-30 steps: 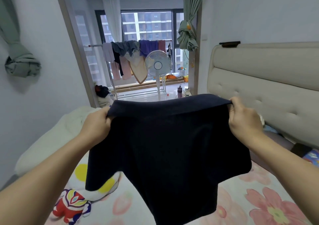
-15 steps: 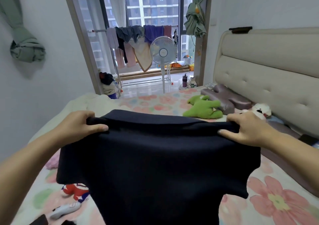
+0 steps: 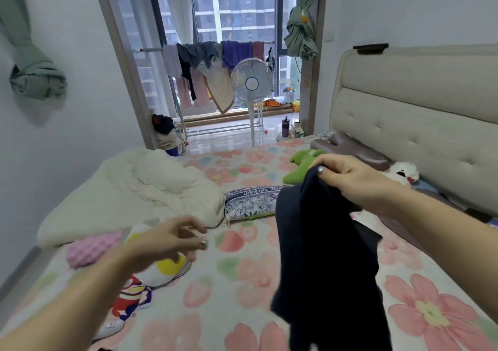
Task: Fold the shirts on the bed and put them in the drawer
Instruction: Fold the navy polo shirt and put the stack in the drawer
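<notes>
Flowered bedding is covering the bed (image 3: pixel 242 291) across the lower part of the view; above its right side a dark navy shirt (image 3: pixel 323 256) is hanging in a bunched column, its lower end running out of the bottom of the view, so whether it is touching the sheet cannot be told; the right hand (image 3: pixel 350 174) is gripping the top of it, thumb and curled fingers pinching the cloth; the left hand (image 3: pixel 167 239) is hovering low to the left, well apart from the shirt, fingers loosely bent and gripping nothing, slightly blurred.

The person is likely setting the shirt up for folding; hanging from one point, soft cloth like this is twisting on itself, so the free hand is probably best used catching the opposite shoulder, letting the body drop flat before it is laid down; the bare patch of sheet between the two arms is looking like the best landing spot.

A yellow and white soft toy (image 3: pixel 167 267) is lying just under the left hand, and a patterned pillow (image 3: pixel 250 199) is sitting just behind the shirt beside a rumpled cream quilt (image 3: pixel 151 189); spreading the sleeves clear of these is worth the care; no drawer is showing.
</notes>
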